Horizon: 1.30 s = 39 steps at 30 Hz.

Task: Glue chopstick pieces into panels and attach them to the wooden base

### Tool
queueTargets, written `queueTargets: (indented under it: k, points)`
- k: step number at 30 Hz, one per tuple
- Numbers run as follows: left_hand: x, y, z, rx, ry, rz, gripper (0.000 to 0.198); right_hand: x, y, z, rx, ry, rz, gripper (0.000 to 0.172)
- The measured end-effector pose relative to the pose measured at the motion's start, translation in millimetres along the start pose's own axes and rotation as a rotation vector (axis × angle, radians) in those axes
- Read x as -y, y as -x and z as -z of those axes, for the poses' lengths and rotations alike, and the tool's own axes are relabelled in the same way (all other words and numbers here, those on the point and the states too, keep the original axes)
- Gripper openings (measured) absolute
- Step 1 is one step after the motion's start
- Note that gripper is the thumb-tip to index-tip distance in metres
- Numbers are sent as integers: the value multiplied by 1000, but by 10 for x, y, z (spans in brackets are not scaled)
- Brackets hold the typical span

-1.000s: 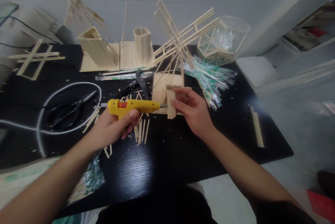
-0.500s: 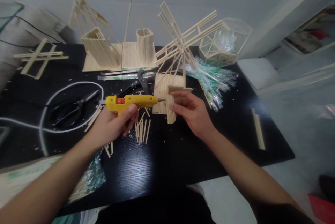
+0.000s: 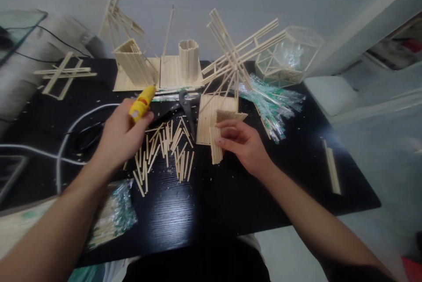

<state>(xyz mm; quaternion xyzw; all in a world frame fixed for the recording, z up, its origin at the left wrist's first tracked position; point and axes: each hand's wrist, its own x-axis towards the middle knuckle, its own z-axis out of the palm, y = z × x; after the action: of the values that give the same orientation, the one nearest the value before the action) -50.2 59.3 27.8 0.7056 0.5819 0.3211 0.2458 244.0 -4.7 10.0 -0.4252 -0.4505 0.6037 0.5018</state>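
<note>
My left hand [image 3: 123,128] is closed around a yellow glue gun [image 3: 142,103], held above the left part of the table with its front end turned away from me. The fingers of my right hand [image 3: 242,143] pinch a small panel of wooden sticks [image 3: 216,146], joined at an angle to a second stick panel [image 3: 229,116]. Just behind it lies a flat base of sticks [image 3: 205,117] carrying a windmill-like stick frame [image 3: 232,53]. Short cut sticks [image 3: 168,141] are scattered between my hands. Dark-handled pliers or cutters [image 3: 186,104] rest beside the base.
Two stick towers, one slanted [image 3: 135,64] and one rounded [image 3: 189,60], stand on boards at the back. Plastic-wrapped sticks [image 3: 270,102] and a clear polygonal frame [image 3: 288,56] are at back right. A white cable [image 3: 79,121] loops at left. A stick bundle [image 3: 332,170] lies right.
My left hand has drawn the glue gun left, away from the stick panel, and turned its nozzle away from me. More short sticks are uncovered. My right hand keeps its pinch on the panel.
</note>
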Motion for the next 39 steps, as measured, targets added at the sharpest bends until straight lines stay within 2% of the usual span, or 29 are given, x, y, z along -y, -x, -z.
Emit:
queueTargets:
  k: [2,4,8,15,19,23,25,27,29,31,35,37,39]
  points:
    - [38,-13,10,16,-236,1,18,2,1,-5,-1,2,0,30]
    - [71,-9,-15,48,-352,-10,24,5,-3,-9,-5,8,-1,31]
    - [167,2,-109,85,-420,-25,37,8,-13,-12,-5,13,-2,35]
    - [270,-9,-175,87,-484,-118,39,7,-3,-6,6,28,20,33]
    - [218,5,-161,72,-514,-125,45,12,-5,-10,-2,40,13,34]
    - [14,77,-141,-5,-518,-209,53,28,-10,-21,-11,30,27,34]
    - [-104,134,-156,41,-437,-400,41,33,-9,-24,-23,39,39,34]
    - [-200,200,-191,245,-376,-608,28,35,-6,-25,-36,66,47,34]
    - [-266,266,-231,412,-361,-718,27,35,-6,-25,-49,92,51,34]
    - [-306,324,-263,470,-378,-757,39,33,-7,-25,-60,103,56,35]
    - [-319,393,-289,500,-423,-759,69,30,-6,-30,-62,96,52,36]
    - [-308,403,-296,516,-439,-745,76,28,-3,-34,-57,80,52,36]
    - [-298,402,-305,522,-433,-737,73,27,1,-38,-55,73,49,36]
